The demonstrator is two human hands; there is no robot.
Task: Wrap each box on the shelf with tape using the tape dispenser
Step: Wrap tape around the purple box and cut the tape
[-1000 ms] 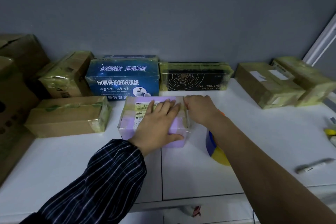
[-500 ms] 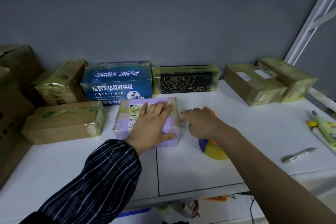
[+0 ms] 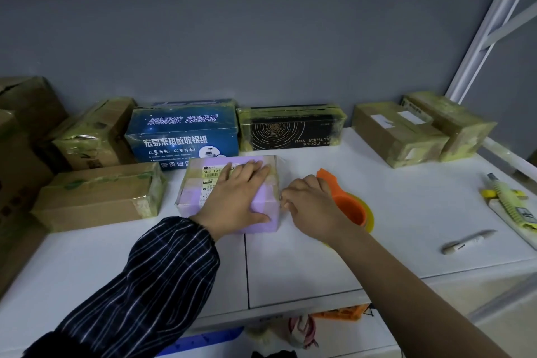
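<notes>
Left hand (image 3: pixel 238 197) flat, fingers straight, pressing down on the purple box (image 3: pixel 191 197). Right hand (image 3: pixel 311 203) just beside the box's right edge, fingers curled, apparently gripping the orange tape dispenser (image 3: pixel 348 209) behind it; grip partly hidden.

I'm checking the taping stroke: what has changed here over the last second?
The right hand slid from the back of the purple box's top right edge toward the person, along its right side. Its fingers are now curled at that side; whether they pinch tape is unclear. The left hand stayed flat on the box. The box and the tape dispenser did not visibly move.
</notes>
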